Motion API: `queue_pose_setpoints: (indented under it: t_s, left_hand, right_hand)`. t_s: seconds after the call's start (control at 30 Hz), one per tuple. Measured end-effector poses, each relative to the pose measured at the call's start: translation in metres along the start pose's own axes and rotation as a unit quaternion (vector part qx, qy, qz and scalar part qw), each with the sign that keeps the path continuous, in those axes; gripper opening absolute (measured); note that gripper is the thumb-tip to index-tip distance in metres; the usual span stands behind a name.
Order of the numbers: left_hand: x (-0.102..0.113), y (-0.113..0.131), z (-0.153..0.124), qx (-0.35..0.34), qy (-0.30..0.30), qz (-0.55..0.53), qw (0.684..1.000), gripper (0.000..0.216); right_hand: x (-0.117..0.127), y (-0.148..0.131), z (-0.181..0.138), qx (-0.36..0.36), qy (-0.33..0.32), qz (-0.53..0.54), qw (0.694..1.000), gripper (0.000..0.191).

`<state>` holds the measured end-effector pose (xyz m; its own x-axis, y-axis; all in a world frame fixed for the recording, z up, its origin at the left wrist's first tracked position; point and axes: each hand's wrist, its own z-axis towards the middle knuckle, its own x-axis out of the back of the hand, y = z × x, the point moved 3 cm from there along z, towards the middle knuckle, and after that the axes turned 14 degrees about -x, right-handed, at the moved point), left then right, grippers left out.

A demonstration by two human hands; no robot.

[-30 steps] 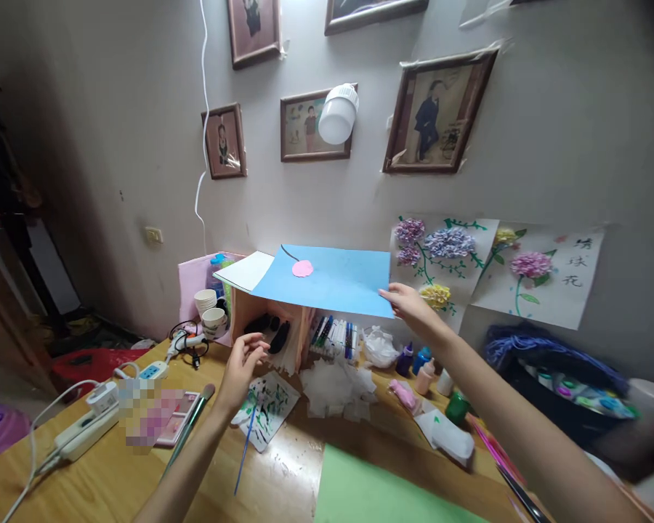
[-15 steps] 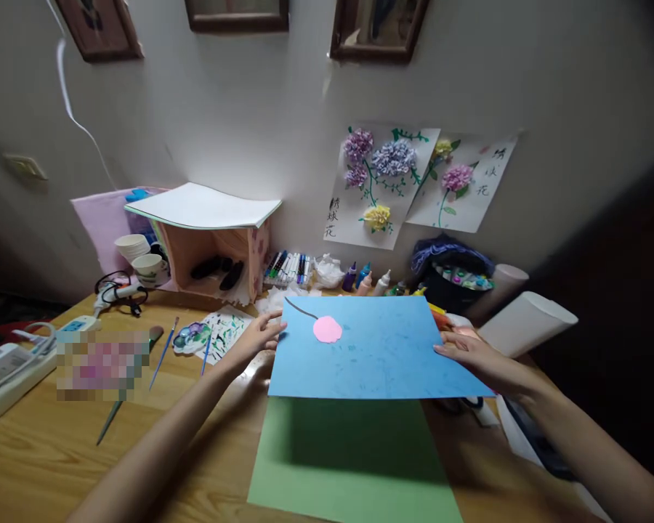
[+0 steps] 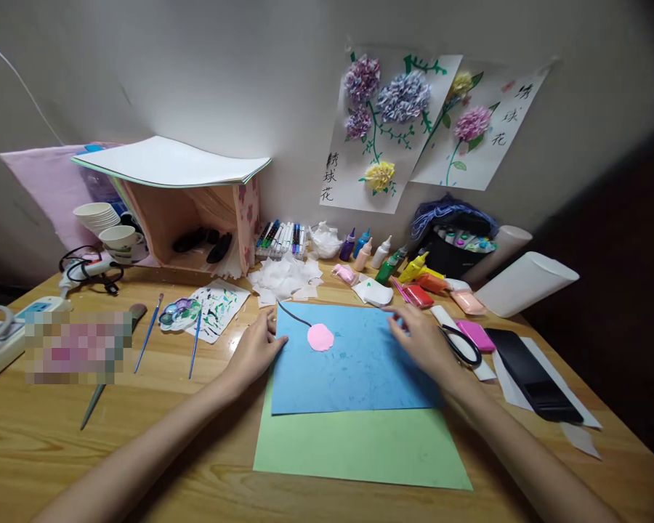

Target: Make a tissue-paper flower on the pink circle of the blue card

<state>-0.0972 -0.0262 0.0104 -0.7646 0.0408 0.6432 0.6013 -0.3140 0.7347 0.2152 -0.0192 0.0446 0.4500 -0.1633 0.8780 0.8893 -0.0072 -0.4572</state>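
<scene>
A sheet of blue paper (image 3: pixel 354 378) lies over a sheet of green paper (image 3: pixel 360 450), whose lower part shows in front. On the blue sheet are a flat pink round piece (image 3: pixel 320 337) and a dark curved line running from it to the upper left corner. My left hand (image 3: pixel 256 349) holds the left edge of the blue sheet, thumb on top, fingers partly hidden. Over the right side of that sheet is my right hand (image 3: pixel 422 341), its fingers apart and bent near the upper right corner, gripping nothing that I can see.
White paper scraps (image 3: pixel 286 276), paint bottles (image 3: pixel 381 253) and markers (image 3: pixel 283 240) stand behind the sheets. Paintbrushes (image 3: pixel 195 345) and a stained paper (image 3: pixel 218 309) lie left. To the right are black-handled scissors (image 3: pixel 463 347) and a dark phone-like slab (image 3: pixel 534 374). A box (image 3: pixel 190 211) is at the back.
The blue sheet has come down from above the green sheet and lies on it. My right hand has shifted off its right edge toward the top corner. The view has tilted downward.
</scene>
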Motion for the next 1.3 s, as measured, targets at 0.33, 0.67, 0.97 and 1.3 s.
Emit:
queue_pose_setpoints:
  t_s: [0.33, 0.67, 0.97, 1.3]
  left_hand:
    - [-0.035, 0.037, 0.001, -0.307, -0.157, 0.085, 0.935, 0.045]
    - [-0.035, 0.03, -0.001, -0.28, -0.233, 0.052, 0.93, 0.056]
    - [-0.037, 0.032, -0.005, -0.318, -0.212, 0.149, 0.912, 0.056]
    - [-0.04, 0.033, -0.006, -0.324, -0.188, 0.201, 0.905, 0.053]
  right_hand:
    - [-0.069, -0.049, -0.017, 0.285, -0.07, -0.064, 0.954, 0.036]
    - [-0.077, -0.046, -0.013, 0.24, -0.073, -0.029, 0.968, 0.033]
    - [-0.075, -0.042, -0.012, 0.244, -0.093, -0.025, 0.965, 0.037]
    - [-0.072, -0.045, -0.017, 0.313, -0.059, -0.014, 0.948, 0.036]
